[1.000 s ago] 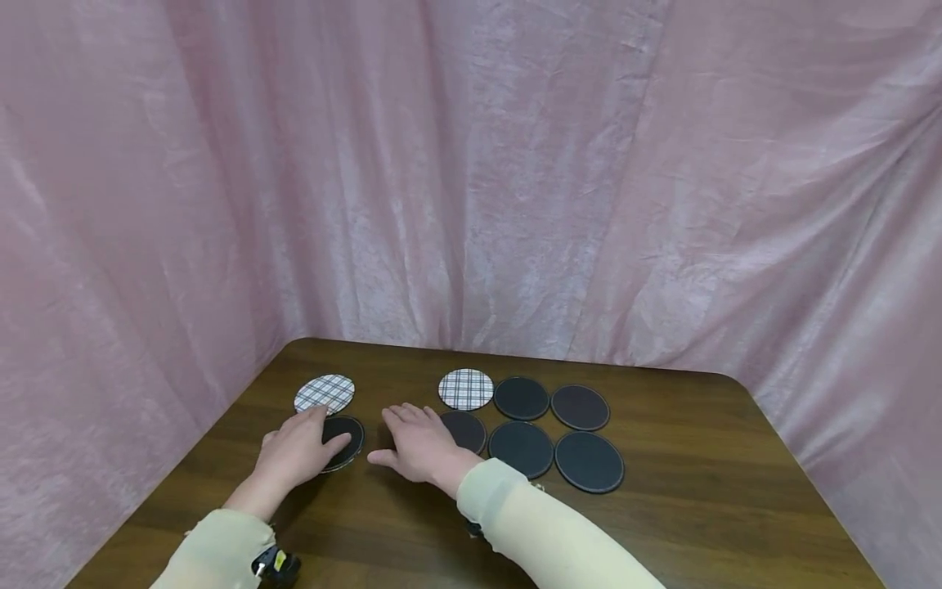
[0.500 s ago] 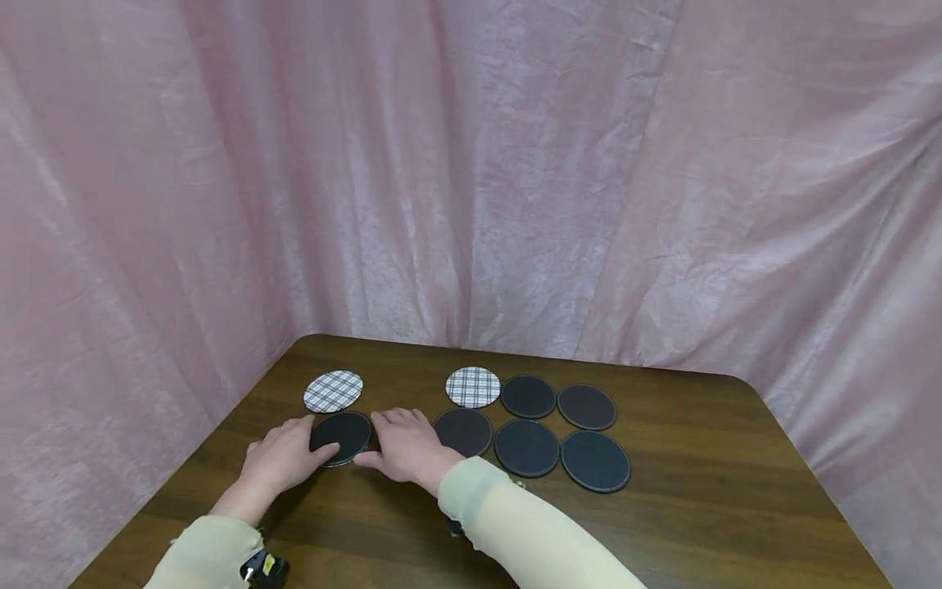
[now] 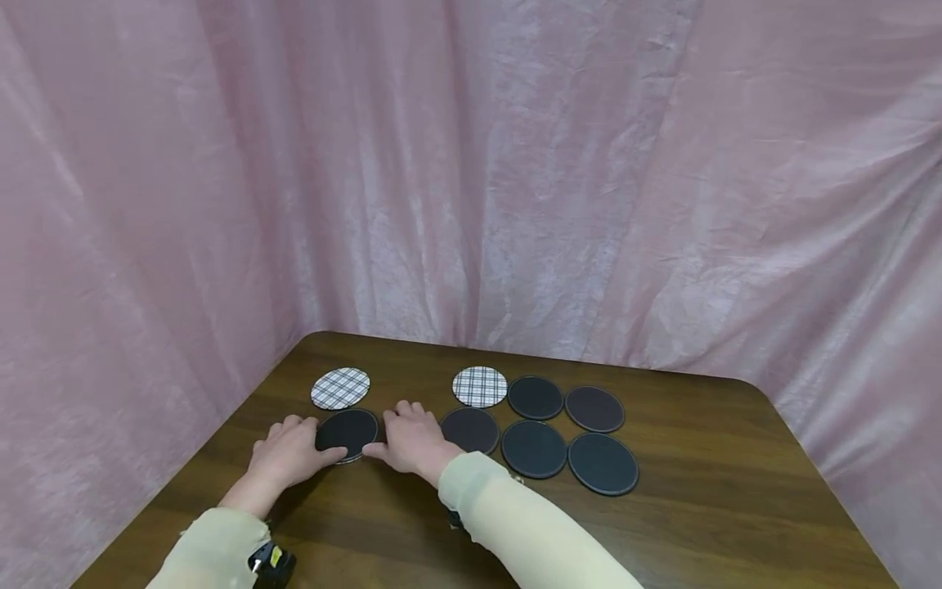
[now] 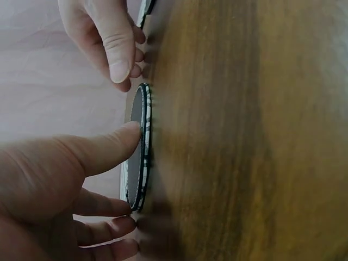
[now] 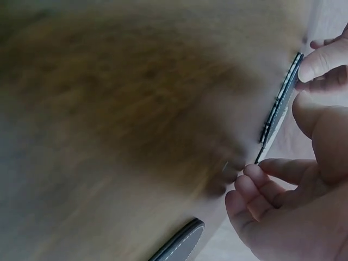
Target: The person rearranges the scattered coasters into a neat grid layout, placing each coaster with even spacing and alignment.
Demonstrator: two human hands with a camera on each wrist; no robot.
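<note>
A small stack of round black coasters (image 3: 347, 432) lies on the table between the two hands, its layered black-and-white edge showing in the left wrist view. My left hand (image 3: 289, 451) holds its left side, the thumb at the near rim and the index finger at the left edge. At the right side is my right hand (image 3: 414, 440), fingers bent loosely and thumb tip close to the near rim. In the right wrist view, that thumb (image 5: 307, 111) stands apart from the fingers. Just behind the stack lies a white plaid coaster (image 3: 341, 388).
To the right, another plaid coaster (image 3: 480, 387) lies beside several dark coasters (image 3: 534, 449) in two rows. A brown coaster (image 3: 471, 430) sits close to my right hand. Pink curtains (image 3: 471, 164) hang behind the wooden table (image 3: 706, 491).
My right hand has come left to the stack's right side. My left thumb and fingers have shifted around the stack's left edge, uncovering more of its top. The head view has shifted slightly.
</note>
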